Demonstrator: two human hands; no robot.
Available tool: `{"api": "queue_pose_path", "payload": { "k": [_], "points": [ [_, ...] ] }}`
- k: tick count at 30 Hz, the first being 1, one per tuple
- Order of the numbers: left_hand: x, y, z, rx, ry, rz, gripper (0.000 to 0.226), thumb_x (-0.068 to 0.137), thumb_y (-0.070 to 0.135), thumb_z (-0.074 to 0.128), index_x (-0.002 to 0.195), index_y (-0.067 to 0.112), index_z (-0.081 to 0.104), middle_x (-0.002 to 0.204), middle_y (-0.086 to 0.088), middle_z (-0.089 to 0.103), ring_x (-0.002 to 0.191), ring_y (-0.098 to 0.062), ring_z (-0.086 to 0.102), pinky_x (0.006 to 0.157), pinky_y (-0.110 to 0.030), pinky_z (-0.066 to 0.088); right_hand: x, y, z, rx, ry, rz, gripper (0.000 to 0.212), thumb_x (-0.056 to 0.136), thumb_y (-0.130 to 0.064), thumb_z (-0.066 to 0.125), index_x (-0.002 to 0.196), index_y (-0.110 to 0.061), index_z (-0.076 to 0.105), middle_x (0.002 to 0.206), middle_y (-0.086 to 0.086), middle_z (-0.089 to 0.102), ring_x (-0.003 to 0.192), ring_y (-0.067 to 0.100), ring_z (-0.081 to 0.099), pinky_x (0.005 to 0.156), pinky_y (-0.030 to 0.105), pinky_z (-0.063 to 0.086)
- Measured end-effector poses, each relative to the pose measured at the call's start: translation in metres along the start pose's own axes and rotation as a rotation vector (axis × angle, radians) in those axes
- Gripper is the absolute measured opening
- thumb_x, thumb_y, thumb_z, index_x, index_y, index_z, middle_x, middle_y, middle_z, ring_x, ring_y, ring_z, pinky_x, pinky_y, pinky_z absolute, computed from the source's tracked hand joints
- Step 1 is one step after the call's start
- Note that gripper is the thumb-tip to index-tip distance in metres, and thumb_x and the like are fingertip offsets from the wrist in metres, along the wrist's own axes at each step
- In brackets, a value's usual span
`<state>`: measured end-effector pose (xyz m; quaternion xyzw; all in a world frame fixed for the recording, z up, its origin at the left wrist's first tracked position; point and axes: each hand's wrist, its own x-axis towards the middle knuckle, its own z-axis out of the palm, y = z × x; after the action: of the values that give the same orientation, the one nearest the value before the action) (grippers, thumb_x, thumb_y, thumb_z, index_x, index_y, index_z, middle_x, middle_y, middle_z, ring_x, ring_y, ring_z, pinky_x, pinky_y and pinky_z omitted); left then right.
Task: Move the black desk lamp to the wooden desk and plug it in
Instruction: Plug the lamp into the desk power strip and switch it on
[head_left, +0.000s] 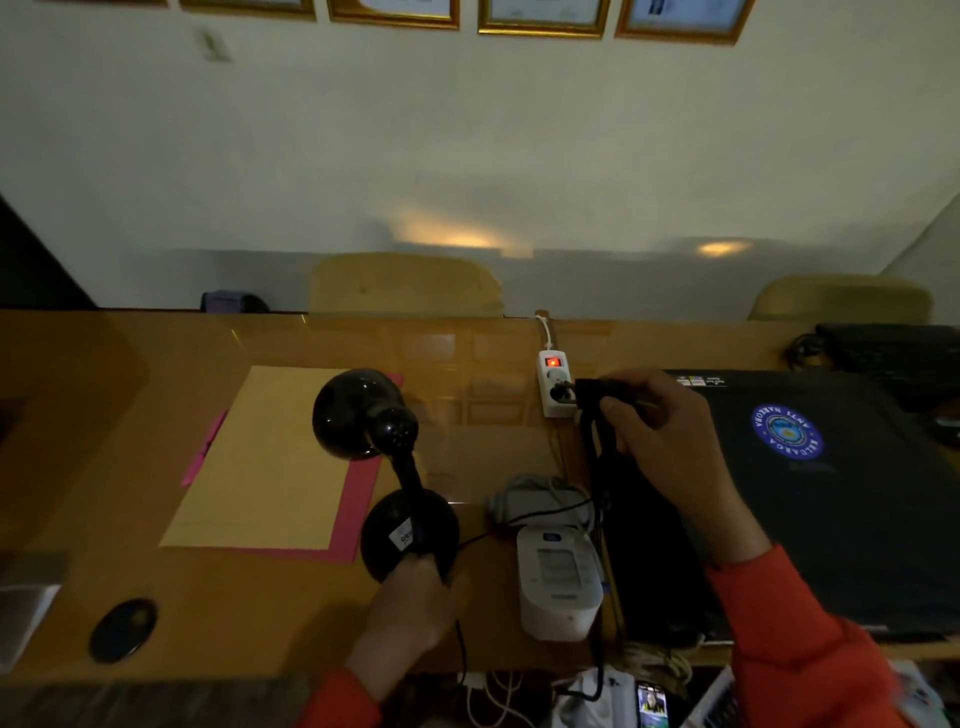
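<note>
The black desk lamp (382, 457) stands on the wooden desk (130, 415), its round shade over a tan envelope and its round base near the front. My left hand (410, 608) grips the near rim of the lamp's base. My right hand (670, 452) holds the lamp's black plug (589, 394), with its metal pins touching the lower socket of a white power strip (555, 384). The strip's red switch glows. The black cord (595, 499) hangs from the plug and runs down past the desk's front edge.
A tan envelope (270, 462) on a pink folder lies left of the lamp. A white blood pressure monitor (558, 587) with its grey cuff sits between my hands. A closed black laptop (810, 488) is on the right, a dark round disc (122, 629) front left. Two chairs stand behind the desk.
</note>
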<state>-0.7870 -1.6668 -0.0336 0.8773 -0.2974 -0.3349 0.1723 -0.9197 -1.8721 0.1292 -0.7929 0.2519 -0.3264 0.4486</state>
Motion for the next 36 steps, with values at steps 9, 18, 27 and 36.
{"api": "queue_pose_path", "payload": {
  "k": [9,18,27,36],
  "points": [
    [0.043,0.059,-0.019,0.023,0.082,0.431,0.029,0.092,0.027,0.053,0.116,0.011,0.055,0.119,-0.013,0.059,0.107,-0.03,0.057,0.095,-0.04,0.046,0.013,0.004,-0.017,-0.093,0.136,-0.041,0.027,0.086,-0.007,0.062,0.101,-0.03,0.061,0.089,-0.015,0.065,0.082,-0.006,0.064,0.067,0.005,0.051],
    [0.111,0.085,-0.021,0.237,0.174,0.551,0.032,0.095,0.014,0.044,0.121,0.0,0.056,0.13,-0.018,0.056,0.117,-0.031,0.051,0.095,-0.037,0.041,0.056,0.007,-0.055,-0.316,0.265,-0.134,0.02,0.085,-0.012,0.064,0.104,-0.019,0.064,0.085,0.002,0.064,0.061,0.012,0.054,0.056,0.006,0.043],
    [0.177,0.099,-0.001,0.289,0.143,0.481,0.041,0.095,0.019,0.041,0.134,0.008,0.046,0.147,-0.01,0.043,0.136,-0.027,0.035,0.112,-0.039,0.028,0.115,0.073,-0.026,-0.556,-0.059,0.008,0.027,0.086,-0.011,0.064,0.113,-0.016,0.062,0.106,0.0,0.063,0.078,0.002,0.049,0.068,0.01,0.037],
    [0.245,0.115,0.039,0.132,0.192,0.338,0.048,0.097,0.022,0.041,0.142,0.01,0.032,0.156,-0.019,0.024,0.145,-0.031,0.02,0.12,-0.04,0.013,0.195,0.185,0.015,-0.744,-0.392,0.134,0.023,0.086,-0.002,0.059,0.105,-0.012,0.068,0.107,0.01,0.057,0.085,0.015,0.05,0.072,0.026,0.043]
  ]
}}
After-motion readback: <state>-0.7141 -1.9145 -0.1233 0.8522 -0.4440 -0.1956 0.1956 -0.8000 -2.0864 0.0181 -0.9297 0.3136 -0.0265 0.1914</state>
